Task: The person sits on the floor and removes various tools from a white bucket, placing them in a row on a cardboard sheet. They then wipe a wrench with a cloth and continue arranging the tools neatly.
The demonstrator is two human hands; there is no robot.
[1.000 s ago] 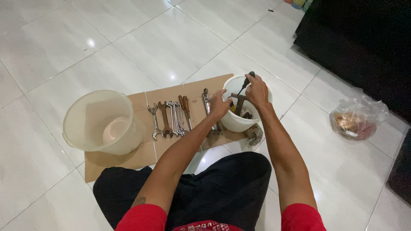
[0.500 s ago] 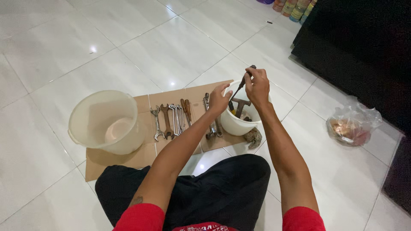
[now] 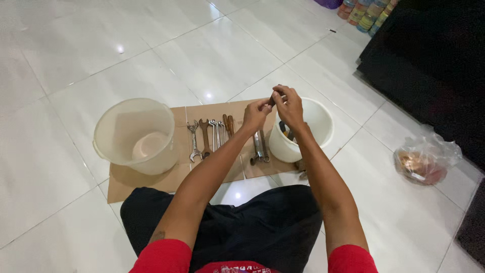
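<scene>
I sit on a white tiled floor with a flat sheet of cardboard [image 3: 129, 184] in front of me. My right hand [image 3: 289, 105] and my left hand [image 3: 255, 114] meet above the left rim of a small white bucket [image 3: 316, 121], both pinching a dark metal tool [image 3: 273, 100] that is mostly hidden by the fingers. More tools stick up inside that bucket. A row of several wrenches [image 3: 208, 136] lies on the cardboard left of my hands, and a few more tools [image 3: 259, 147] lie beside the bucket.
A large translucent white bucket [image 3: 135, 134] stands on the left of the cardboard. A clear plastic bag [image 3: 423, 161] with brownish contents lies on the tiles at right. Dark furniture [image 3: 429, 65] fills the upper right, with colourful containers [image 3: 364, 10] beyond it.
My hands have lifted the tool up out of the small bucket and come together on it. The view has shifted so the cardboard sits lower in the picture.
</scene>
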